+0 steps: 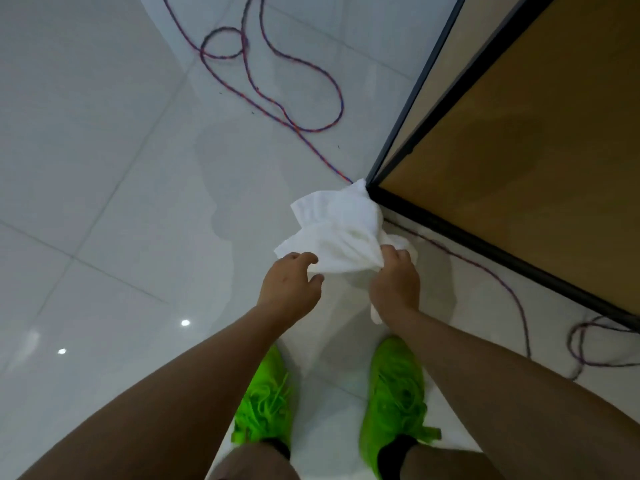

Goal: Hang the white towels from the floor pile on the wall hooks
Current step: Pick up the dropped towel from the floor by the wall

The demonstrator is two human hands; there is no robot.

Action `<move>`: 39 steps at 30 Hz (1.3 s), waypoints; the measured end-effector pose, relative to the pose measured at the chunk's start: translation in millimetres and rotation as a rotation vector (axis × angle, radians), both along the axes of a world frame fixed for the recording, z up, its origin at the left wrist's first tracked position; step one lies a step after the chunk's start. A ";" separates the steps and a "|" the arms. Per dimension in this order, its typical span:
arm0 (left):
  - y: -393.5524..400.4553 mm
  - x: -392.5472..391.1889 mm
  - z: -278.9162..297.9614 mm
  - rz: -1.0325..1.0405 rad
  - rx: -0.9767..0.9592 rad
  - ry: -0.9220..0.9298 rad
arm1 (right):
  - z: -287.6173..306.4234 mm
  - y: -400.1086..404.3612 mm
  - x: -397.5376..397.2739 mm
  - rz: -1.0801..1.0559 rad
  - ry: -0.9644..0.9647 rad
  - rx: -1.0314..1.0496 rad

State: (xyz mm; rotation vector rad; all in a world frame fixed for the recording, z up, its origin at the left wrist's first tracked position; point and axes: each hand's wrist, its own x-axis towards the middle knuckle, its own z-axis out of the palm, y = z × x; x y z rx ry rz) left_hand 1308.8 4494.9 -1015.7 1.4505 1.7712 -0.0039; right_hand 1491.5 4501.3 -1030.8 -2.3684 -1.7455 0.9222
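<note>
Two hands work one white towel point(337, 233), held bunched above the tiled floor point(104, 202) beside the corner of a brown, black-edged panel point(502, 168). Our right hand point(394, 282) pinches a gathered fold; our left hand point(289, 285), fingers curled, appears to close on the near edge, though we cannot tell whether it grips. To do this step well, we judge both hands should find one hem and spread it flat, so that the cloth drapes evenly over a hook. No hooks are visible. No brand, label or writing can be read on towel, green shoes point(391, 400) or cord point(277, 102).
</note>
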 end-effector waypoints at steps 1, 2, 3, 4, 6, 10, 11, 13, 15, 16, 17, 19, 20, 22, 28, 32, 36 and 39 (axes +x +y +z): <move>-3.2 -1.8 24.1 0.010 -0.002 -0.007 | 28.2 -2.7 -5.5 -0.023 0.021 0.010; -6.2 -3.6 49.8 0.017 -0.003 -0.013 | 57.0 -5.6 -10.8 -0.040 0.046 0.025; -8.9 -5.9 76.6 0.021 -0.005 -0.021 | 86.7 -8.3 -16.2 -0.051 0.067 0.039; -10.8 -9.1 104.4 0.024 -0.006 -0.029 | 117.8 -10.6 -21.4 -0.055 0.082 0.055; -13.8 -17.6 159.4 0.024 -0.001 -0.037 | 178.8 -14.4 -30.9 -0.049 0.101 0.069; -17.3 -36.0 268.2 -0.006 -0.022 -0.025 | 303.7 -18.9 -42.1 -0.047 0.159 0.084; -18.4 -38.2 296.0 -0.021 -0.029 -0.024 | 334.9 -19.0 -45.1 -0.048 0.178 0.085; -18.9 -39.3 348.9 -0.043 -0.031 -0.018 | 391.2 -16.2 -52.3 -0.037 0.221 0.078; -18.2 -38.0 399.4 0.034 -0.058 -0.035 | 444.6 -12.1 -57.9 -0.008 0.248 0.065; -16.7 -38.0 422.9 0.112 -0.076 -0.063 | 471.0 -9.6 -59.3 0.006 0.263 0.075; -14.8 -39.0 446.0 0.196 -0.094 -0.102 | 495.9 -7.3 -59.1 0.015 0.285 0.103; -12.8 -41.6 494.5 0.317 -0.106 -0.192 | 546.0 -7.5 -55.6 0.021 0.346 0.175; -14.1 -42.7 517.7 0.367 -0.101 -0.240 | 570.5 -9.5 -53.2 0.029 0.379 0.198; -20.6 -42.1 564.4 0.453 -0.083 -0.335 | 616.3 -15.3 -48.9 0.060 0.448 0.237; -60.2 -37.5 673.5 0.580 -0.030 -0.580 | 726.9 -49.0 -48.8 0.109 0.654 0.291; -80.0 -46.7 731.0 0.573 0.038 -0.701 | 787.3 -71.6 -59.9 0.177 0.724 0.246; -103.0 -73.1 783.5 0.428 0.130 -0.813 | 836.6 -93.2 -87.2 0.297 0.723 0.221; -126.3 -110.9 812.1 0.315 0.145 -0.873 | 860.5 -107.8 -123.7 0.301 0.777 0.243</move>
